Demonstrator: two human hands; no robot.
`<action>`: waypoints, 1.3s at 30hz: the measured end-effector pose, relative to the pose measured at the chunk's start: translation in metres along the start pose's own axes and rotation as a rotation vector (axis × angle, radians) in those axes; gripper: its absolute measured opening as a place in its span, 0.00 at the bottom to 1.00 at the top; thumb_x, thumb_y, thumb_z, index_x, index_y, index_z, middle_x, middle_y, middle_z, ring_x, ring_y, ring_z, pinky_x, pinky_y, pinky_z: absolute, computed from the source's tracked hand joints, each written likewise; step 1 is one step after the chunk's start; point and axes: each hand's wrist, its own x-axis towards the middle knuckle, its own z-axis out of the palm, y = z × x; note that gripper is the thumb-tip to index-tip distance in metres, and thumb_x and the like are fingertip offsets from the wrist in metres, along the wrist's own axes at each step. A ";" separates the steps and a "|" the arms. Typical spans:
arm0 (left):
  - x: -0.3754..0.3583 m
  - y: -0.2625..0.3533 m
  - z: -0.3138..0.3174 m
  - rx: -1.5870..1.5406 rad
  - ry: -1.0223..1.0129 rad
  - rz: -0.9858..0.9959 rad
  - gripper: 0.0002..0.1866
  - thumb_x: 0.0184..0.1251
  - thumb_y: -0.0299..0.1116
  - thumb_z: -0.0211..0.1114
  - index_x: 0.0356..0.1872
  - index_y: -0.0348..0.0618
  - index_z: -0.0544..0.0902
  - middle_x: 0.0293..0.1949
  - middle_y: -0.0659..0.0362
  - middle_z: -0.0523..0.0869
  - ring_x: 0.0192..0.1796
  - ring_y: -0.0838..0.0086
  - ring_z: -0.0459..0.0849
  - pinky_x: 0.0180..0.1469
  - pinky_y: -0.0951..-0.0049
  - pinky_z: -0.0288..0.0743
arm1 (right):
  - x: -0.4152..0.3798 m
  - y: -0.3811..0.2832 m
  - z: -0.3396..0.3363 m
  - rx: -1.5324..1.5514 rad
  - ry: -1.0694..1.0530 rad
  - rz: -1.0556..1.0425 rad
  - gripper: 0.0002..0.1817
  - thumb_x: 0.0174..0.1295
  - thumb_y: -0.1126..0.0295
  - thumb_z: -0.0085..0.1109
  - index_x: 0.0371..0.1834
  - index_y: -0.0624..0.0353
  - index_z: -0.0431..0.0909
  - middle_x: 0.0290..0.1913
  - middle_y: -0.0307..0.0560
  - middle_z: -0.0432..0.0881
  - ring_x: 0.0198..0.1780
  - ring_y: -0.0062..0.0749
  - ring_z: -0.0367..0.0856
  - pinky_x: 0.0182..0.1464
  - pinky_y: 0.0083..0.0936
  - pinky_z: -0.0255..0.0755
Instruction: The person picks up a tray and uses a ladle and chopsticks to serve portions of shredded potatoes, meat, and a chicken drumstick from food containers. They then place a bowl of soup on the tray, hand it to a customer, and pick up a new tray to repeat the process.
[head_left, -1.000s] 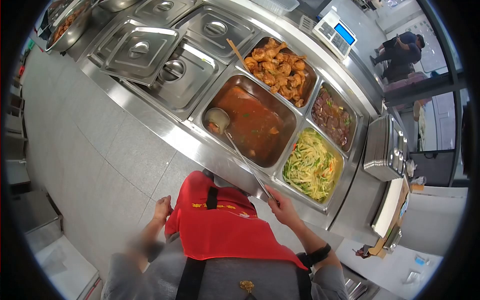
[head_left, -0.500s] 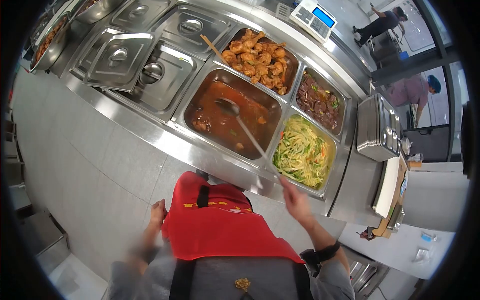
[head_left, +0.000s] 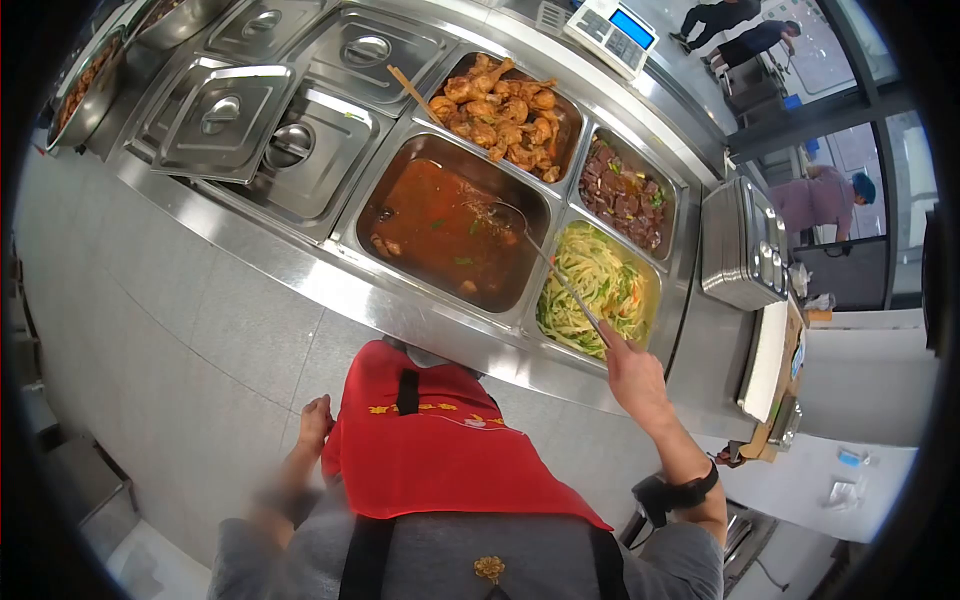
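My right hand (head_left: 632, 377) grips the long handle of a steel ladle (head_left: 548, 268) whose bowl rests in the right side of the pan of red-brown sauce (head_left: 440, 225). The handle slants across the pan of shredded green and yellow vegetables (head_left: 598, 290). My left hand (head_left: 315, 422) hangs by my side next to my red apron (head_left: 440, 450), holding nothing, fingers loosely curled.
Behind stand a pan of browned chicken pieces (head_left: 500, 110) with a wooden utensil in it and a pan of dark meat (head_left: 622, 195). Lidded steel pans (head_left: 225, 120) fill the counter's left. A scale (head_left: 610, 25) sits at the back, stacked trays (head_left: 740, 245) at right. People move beyond the glass.
The ladle's bowl has swept from the sauce pan's left side to its right. My right hand moved right along the counter edge. My left hand stayed by my side.
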 end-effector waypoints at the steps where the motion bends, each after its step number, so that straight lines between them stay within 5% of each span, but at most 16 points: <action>1: 0.000 -0.001 0.000 -0.004 0.004 -0.005 0.16 0.60 0.43 0.53 0.17 0.47 0.67 0.11 0.65 0.64 0.12 0.80 0.61 0.14 0.77 0.52 | -0.001 -0.001 -0.005 0.046 -0.024 0.006 0.21 0.56 0.73 0.49 0.56 0.51 0.67 0.25 0.55 0.76 0.27 0.50 0.77 0.30 0.40 0.71; 4: -0.002 -0.002 0.000 -0.010 0.018 -0.020 0.16 0.59 0.43 0.53 0.17 0.47 0.67 0.11 0.65 0.64 0.12 0.80 0.60 0.14 0.77 0.52 | -0.005 0.002 -0.017 0.313 -0.085 0.025 0.20 0.57 0.73 0.48 0.55 0.53 0.68 0.27 0.58 0.77 0.29 0.49 0.77 0.33 0.37 0.69; 7: -0.001 -0.002 0.000 -0.019 0.035 -0.041 0.16 0.59 0.43 0.54 0.16 0.47 0.67 0.11 0.65 0.64 0.12 0.80 0.60 0.14 0.77 0.52 | -0.003 0.004 -0.037 0.406 -0.304 0.200 0.20 0.58 0.73 0.48 0.56 0.54 0.68 0.25 0.53 0.77 0.28 0.38 0.76 0.32 0.30 0.68; 13: 0.009 -0.011 -0.003 -0.060 0.030 -0.061 0.16 0.59 0.43 0.54 0.17 0.47 0.67 0.11 0.65 0.65 0.12 0.80 0.60 0.14 0.77 0.52 | 0.005 0.029 -0.043 0.816 -0.596 0.327 0.22 0.59 0.71 0.47 0.58 0.55 0.67 0.22 0.32 0.66 0.22 0.15 0.62 0.24 0.15 0.59; 22: 0.004 -0.004 -0.003 -0.032 0.061 -0.051 0.16 0.59 0.42 0.55 0.16 0.48 0.67 0.11 0.65 0.65 0.12 0.80 0.61 0.14 0.76 0.52 | 0.011 0.009 0.010 1.323 -0.752 0.535 0.23 0.60 0.73 0.45 0.61 0.51 0.63 0.23 0.33 0.66 0.18 0.11 0.55 0.16 0.09 0.48; 33: -0.004 -0.004 -0.011 0.002 0.094 -0.047 0.16 0.60 0.43 0.54 0.16 0.47 0.68 0.12 0.65 0.66 0.14 0.80 0.61 0.17 0.75 0.54 | 0.020 -0.058 0.062 1.371 -0.683 0.388 0.25 0.59 0.71 0.43 0.63 0.51 0.60 0.22 0.31 0.62 0.18 0.10 0.54 0.17 0.08 0.48; 34: -0.005 -0.002 -0.010 0.022 0.101 -0.040 0.16 0.60 0.43 0.54 0.16 0.47 0.68 0.12 0.65 0.66 0.15 0.80 0.61 0.17 0.75 0.54 | 0.020 -0.060 0.063 1.317 -0.666 0.380 0.24 0.60 0.70 0.45 0.62 0.50 0.62 0.23 0.37 0.70 0.18 0.17 0.62 0.18 0.14 0.58; 37: -0.006 0.006 -0.008 0.041 0.092 -0.013 0.17 0.60 0.43 0.54 0.16 0.46 0.68 0.12 0.65 0.65 0.15 0.80 0.61 0.18 0.75 0.55 | 0.012 -0.063 0.090 0.935 -0.236 -0.074 0.23 0.60 0.70 0.47 0.60 0.50 0.64 0.30 0.50 0.77 0.21 0.29 0.70 0.25 0.23 0.68; 39: -0.009 0.002 -0.012 -0.007 0.073 -0.004 0.17 0.60 0.42 0.54 0.15 0.45 0.68 0.13 0.65 0.65 0.16 0.80 0.61 0.19 0.75 0.55 | 0.004 -0.059 0.092 0.828 -0.023 -0.104 0.22 0.59 0.72 0.49 0.59 0.51 0.66 0.34 0.58 0.78 0.25 0.35 0.74 0.32 0.26 0.70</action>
